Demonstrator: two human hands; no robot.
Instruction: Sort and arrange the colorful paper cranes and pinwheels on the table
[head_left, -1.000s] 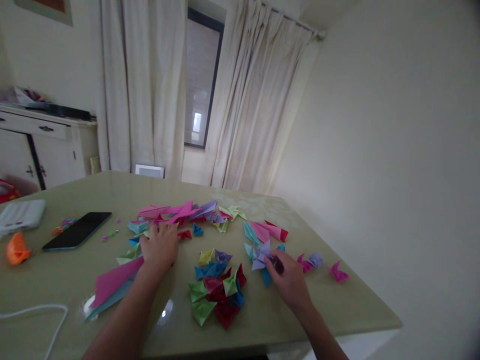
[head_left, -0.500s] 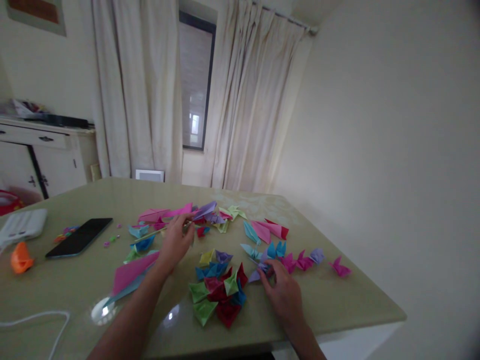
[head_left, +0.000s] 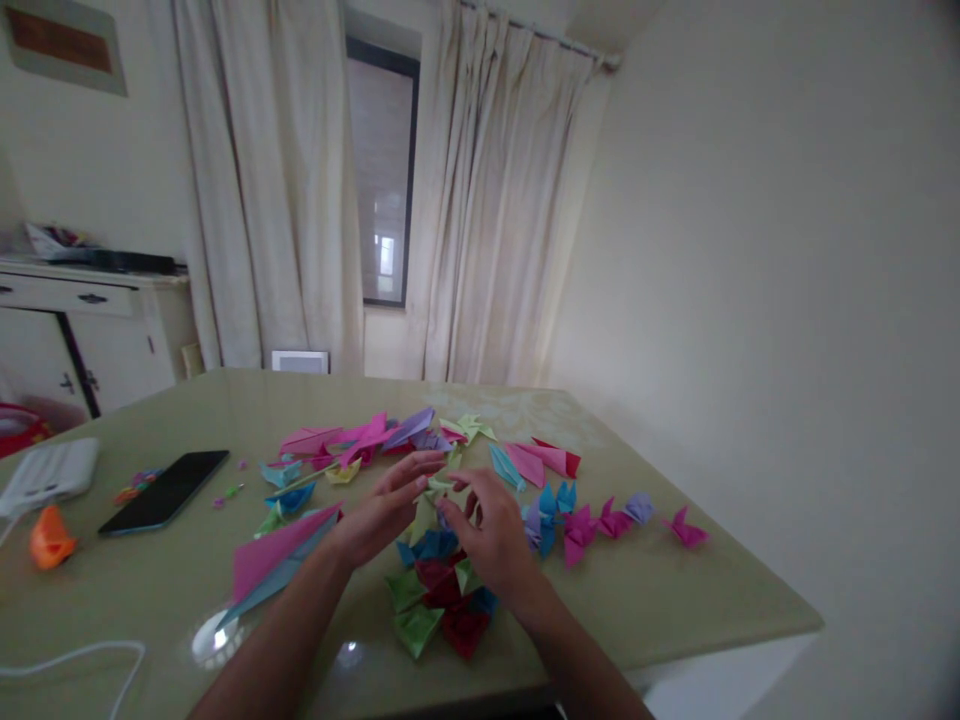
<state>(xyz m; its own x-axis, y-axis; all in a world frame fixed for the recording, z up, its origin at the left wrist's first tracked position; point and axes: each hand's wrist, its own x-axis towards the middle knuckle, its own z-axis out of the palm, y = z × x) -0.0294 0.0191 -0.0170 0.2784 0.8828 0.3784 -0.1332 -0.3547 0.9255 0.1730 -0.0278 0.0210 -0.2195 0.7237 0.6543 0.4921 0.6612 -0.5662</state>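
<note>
Both my hands meet above the middle of the table (head_left: 675, 600). My left hand (head_left: 386, 505) has its fingers stretched toward a small pale green folded paper piece (head_left: 439, 487), touching it. My right hand (head_left: 491, 535) pinches the same piece from the other side. Under my hands lies a heap of folded paper units (head_left: 439, 600) in green, red and blue. A row of folded pieces (head_left: 592, 520) in blue, magenta and lilac runs to the right of my right hand.
Pink and lilac paper sheets (head_left: 352, 440) lie farther back, a large pink sheet (head_left: 281, 550) at the left. A black phone (head_left: 165, 490), a white box (head_left: 49, 472), an orange object (head_left: 49, 545) and a white cable (head_left: 67, 665) lie at the left. The table edge is close on the right.
My left hand left the far sheets and came in to the centre. My right hand left the row of folded pieces and moved left; both now hold a pale green piece.
</note>
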